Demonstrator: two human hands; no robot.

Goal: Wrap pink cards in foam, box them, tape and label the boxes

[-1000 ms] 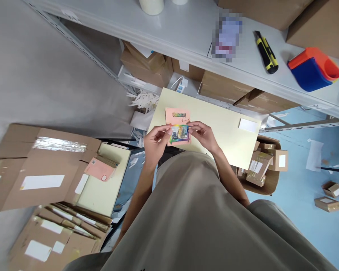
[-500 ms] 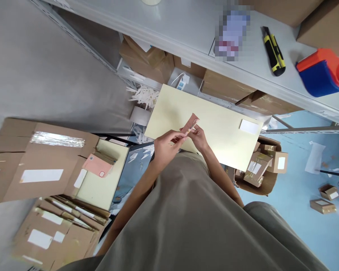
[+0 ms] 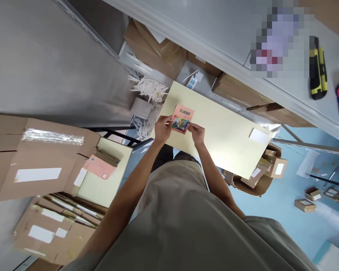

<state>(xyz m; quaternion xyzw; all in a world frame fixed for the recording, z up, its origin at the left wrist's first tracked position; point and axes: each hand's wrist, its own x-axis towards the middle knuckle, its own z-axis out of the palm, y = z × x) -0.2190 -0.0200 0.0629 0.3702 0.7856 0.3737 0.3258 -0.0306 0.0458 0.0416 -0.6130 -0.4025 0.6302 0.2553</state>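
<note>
A small pink booklet or card pack (image 3: 183,118) with a colourful picture and printed lettering faces up above the pale yellow board (image 3: 220,131). My left hand (image 3: 163,129) grips its left edge between thumb and fingers. At its lower right corner, my right hand (image 3: 197,132) pinches it. I cannot tell whether it is one piece or a folded packet. A white slip (image 3: 258,136) lies near the right end of the board.
On the upper shelf lies a yellow-black utility knife (image 3: 318,69) beside a blurred-out object (image 3: 275,41). Cartons (image 3: 243,92) sit beneath. Shredded paper (image 3: 149,89) is left of the board; a box of small cartons (image 3: 267,184) stands right. A pink envelope (image 3: 100,166) lies at left.
The pink piece, edge-on before, now shows its printed face flat between both hands. My hands have spread to opposite sides of it. The camera view has turned and shifted left.
</note>
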